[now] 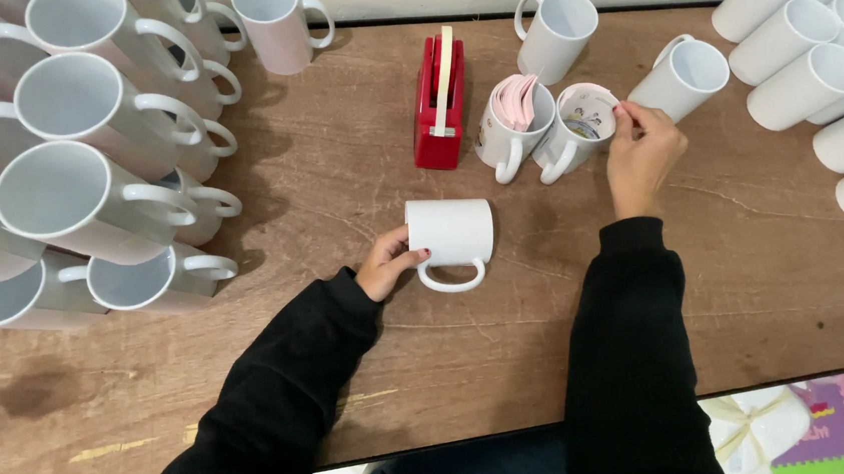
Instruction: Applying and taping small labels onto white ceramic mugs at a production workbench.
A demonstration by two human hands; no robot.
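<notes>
Two hands work at a wooden bench (325, 189): the left hand (385, 262) grips a plain white mug (450, 231) lying on its side just below the red tape dispenser (440, 108), while the right hand (639, 154) pinches a printed sheet (593, 108) curled inside a cup (573, 134) right of the dispenser. Judging by this, a sheet is being picked; drawing it out cleanly calls for a light pull.
</notes>
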